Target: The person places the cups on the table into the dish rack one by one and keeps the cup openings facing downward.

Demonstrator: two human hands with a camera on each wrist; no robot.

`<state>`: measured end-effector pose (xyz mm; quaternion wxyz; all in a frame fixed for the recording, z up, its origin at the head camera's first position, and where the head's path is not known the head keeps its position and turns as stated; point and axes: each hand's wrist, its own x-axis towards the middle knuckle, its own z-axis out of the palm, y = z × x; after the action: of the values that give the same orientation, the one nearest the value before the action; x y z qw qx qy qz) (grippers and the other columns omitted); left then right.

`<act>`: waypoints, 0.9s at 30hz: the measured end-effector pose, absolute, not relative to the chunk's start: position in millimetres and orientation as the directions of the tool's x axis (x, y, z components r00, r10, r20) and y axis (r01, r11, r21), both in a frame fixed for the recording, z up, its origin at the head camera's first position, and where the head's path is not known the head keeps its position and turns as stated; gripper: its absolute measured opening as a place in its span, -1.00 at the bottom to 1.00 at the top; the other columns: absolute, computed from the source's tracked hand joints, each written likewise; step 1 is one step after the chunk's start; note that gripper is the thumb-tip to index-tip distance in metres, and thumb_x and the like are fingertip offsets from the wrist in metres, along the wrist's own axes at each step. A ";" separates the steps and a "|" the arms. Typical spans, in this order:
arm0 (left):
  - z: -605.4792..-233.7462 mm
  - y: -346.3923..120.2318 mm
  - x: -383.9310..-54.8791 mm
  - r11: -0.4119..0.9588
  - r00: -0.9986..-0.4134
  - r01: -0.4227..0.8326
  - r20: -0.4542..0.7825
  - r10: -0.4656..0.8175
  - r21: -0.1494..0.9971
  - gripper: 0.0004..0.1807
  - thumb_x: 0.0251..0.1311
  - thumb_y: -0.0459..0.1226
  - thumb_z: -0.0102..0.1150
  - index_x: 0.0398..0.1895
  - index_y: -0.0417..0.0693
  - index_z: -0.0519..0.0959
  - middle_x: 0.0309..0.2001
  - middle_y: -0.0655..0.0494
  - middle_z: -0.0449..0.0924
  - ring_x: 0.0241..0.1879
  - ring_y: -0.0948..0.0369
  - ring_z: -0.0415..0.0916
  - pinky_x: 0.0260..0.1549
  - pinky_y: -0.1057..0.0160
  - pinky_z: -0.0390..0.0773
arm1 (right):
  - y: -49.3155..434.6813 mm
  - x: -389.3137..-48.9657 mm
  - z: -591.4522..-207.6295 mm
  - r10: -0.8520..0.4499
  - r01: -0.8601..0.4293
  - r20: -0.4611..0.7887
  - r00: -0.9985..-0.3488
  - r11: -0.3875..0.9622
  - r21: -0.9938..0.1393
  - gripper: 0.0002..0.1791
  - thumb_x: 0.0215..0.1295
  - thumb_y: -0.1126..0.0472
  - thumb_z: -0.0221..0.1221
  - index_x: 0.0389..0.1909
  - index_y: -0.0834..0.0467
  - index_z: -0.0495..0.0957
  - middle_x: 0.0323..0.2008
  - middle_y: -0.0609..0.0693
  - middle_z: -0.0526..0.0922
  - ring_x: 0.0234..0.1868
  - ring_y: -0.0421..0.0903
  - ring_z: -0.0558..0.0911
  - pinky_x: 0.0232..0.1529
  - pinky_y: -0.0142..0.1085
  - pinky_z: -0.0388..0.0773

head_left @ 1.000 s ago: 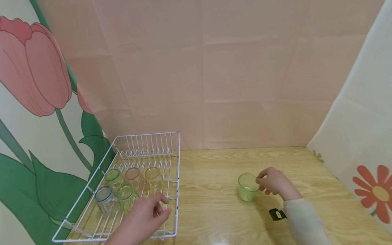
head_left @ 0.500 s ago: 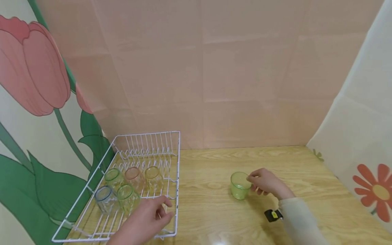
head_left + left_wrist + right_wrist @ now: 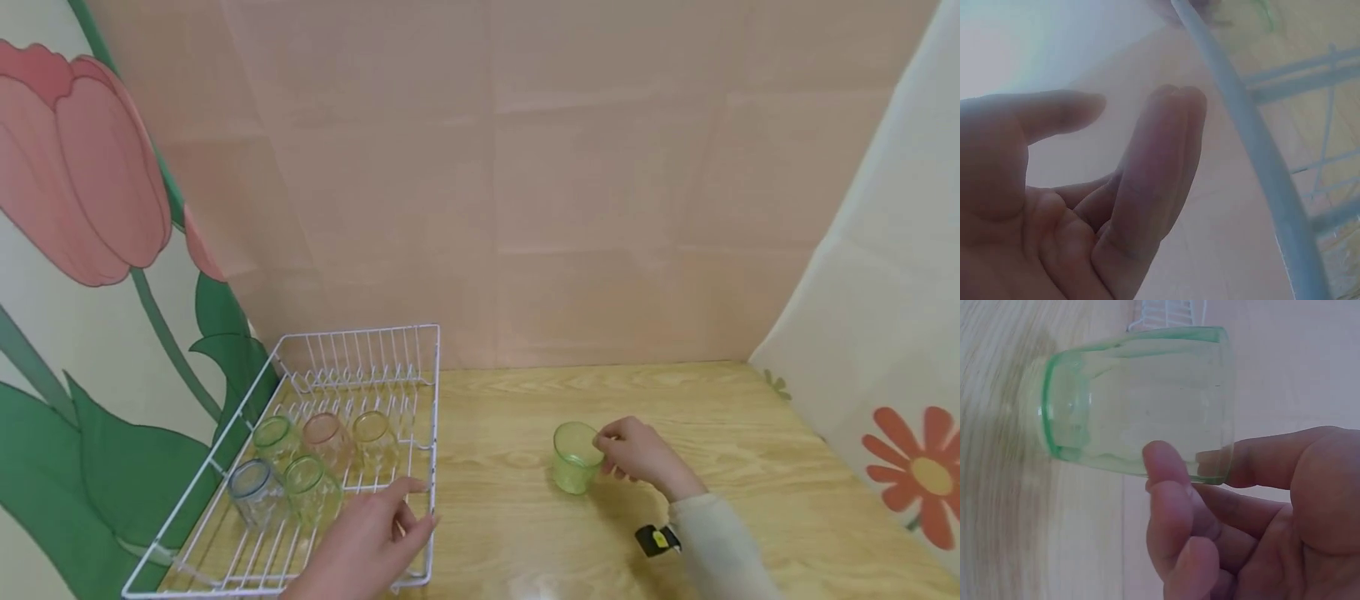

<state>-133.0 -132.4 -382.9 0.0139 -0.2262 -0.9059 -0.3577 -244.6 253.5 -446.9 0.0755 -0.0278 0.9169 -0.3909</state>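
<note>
My right hand (image 3: 641,454) pinches a green drinking glass (image 3: 573,471) at the right side of its rim. In the right wrist view the thumb overlaps the rim of the clear, faceted glass (image 3: 1147,394), while a fingertip lies along its side. It is upright, its base close over the wooden table. My left hand (image 3: 371,533) hovers over the front right of a white wire dish rack (image 3: 360,331), fingers loosely bent and holding nothing. The left wrist view shows a gap between the thumb and fingers of that hand (image 3: 1147,162), beside a rack rail.
Several tinted glasses stand together in the rack: a blue-rimmed one (image 3: 258,496), a pink one (image 3: 328,440), a yellow one (image 3: 377,442) and green ones. A black strap with a yellow mark (image 3: 657,540) hangs by the right sleeve. Cloth walls border the wooden table (image 3: 510,533).
The right hand has carried the green glass leftward toward the rack. The left hand has shifted slightly right, its fingers still around nothing.
</note>
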 end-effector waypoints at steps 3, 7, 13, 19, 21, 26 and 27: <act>-379.6 -126.8 -133.5 0.626 -0.902 0.413 0.201 0.382 0.661 -0.52 0.39 0.00 0.17 0.15 -0.17 0.53 -0.53 0.49 0.54 -0.61 0.52 0.39 -0.52 0.39 0.44 | 246.5 -243.0 -439.2 -0.126 -0.022 -0.090 -0.988 0.692 -0.721 -0.69 0.47 0.17 0.04 -0.09 0.31 0.65 -0.56 0.02 0.67 -0.54 -0.04 0.60 -0.56 -0.21 0.50; -375.3 -117.2 -133.8 0.600 -0.910 0.393 0.204 0.360 0.697 -0.45 0.41 0.03 0.12 0.23 -0.20 0.50 -0.46 0.44 0.54 -0.56 0.49 0.41 -0.49 0.39 0.46 | 233.7 -236.7 -427.0 -0.156 -0.072 -0.048 -0.987 0.683 -0.727 -0.70 0.46 0.18 0.06 -0.13 0.31 0.67 -0.56 0.00 0.66 -0.51 -0.03 0.62 -0.51 -0.21 0.54; -371.8 -105.8 -134.5 0.526 -0.893 0.413 0.218 0.393 0.744 -0.43 0.50 0.02 -0.03 0.33 -0.21 0.39 -0.38 0.37 0.58 -0.49 0.46 0.49 -0.39 0.36 0.53 | 212.2 -220.1 -414.6 -0.162 -0.117 0.008 -0.987 0.681 -0.722 -0.74 0.41 0.22 0.07 -0.24 0.26 0.70 -0.62 -0.04 0.65 -0.56 -0.09 0.61 -0.52 -0.23 0.55; -370.1 -96.5 -139.8 0.475 -0.901 0.351 0.153 0.406 0.807 -0.36 0.52 0.07 -0.11 0.45 -0.16 0.24 -0.29 0.27 0.60 -0.49 0.40 0.55 -0.48 0.34 0.58 | 194.4 -203.3 -397.4 -0.162 -0.149 0.053 -0.985 0.666 -0.731 -0.76 0.38 0.22 0.09 -0.23 0.21 0.73 -0.63 -0.09 0.65 -0.56 -0.11 0.61 -0.61 -0.28 0.49; -370.2 -93.0 -141.3 0.459 -0.906 0.320 0.127 0.404 0.829 -0.34 0.52 0.08 -0.11 0.48 -0.15 0.21 -0.25 0.24 0.60 -0.46 0.37 0.57 -0.51 0.33 0.61 | 188.7 -198.4 -391.8 -0.165 -0.155 0.059 -0.984 0.660 -0.735 -0.76 0.37 0.22 0.09 -0.23 0.19 0.73 -0.62 -0.10 0.65 -0.58 -0.13 0.61 -0.66 -0.32 0.43; -371.9 -84.6 -146.5 0.424 -0.908 0.299 0.118 0.403 0.855 -0.34 0.52 0.08 -0.13 0.49 -0.12 0.20 -0.20 0.16 0.63 -0.43 0.29 0.59 -0.56 0.30 0.64 | 175.2 -187.0 -379.1 -0.187 -0.188 0.086 -0.979 0.647 -0.739 -0.77 0.36 0.23 0.11 -0.21 0.18 0.73 -0.62 -0.12 0.66 -0.68 -0.12 0.55 -0.76 -0.40 0.26; -372.2 -82.8 -148.0 0.417 -0.908 0.298 0.120 0.402 0.859 -0.34 0.53 0.08 -0.14 0.49 -0.12 0.20 -0.21 0.15 0.63 -0.44 0.28 0.59 -0.58 0.29 0.63 | 172.6 -185.1 -376.9 -0.189 -0.196 0.094 -0.977 0.647 -0.737 -0.78 0.36 0.23 0.11 -0.22 0.17 0.73 -0.63 -0.13 0.66 -0.70 -0.12 0.53 -0.76 -0.40 0.25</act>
<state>-148.0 -82.8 -372.2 -0.0521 -0.2083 -0.8400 -0.4983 -185.1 172.6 -376.9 -0.0042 -0.1062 0.9073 -0.4068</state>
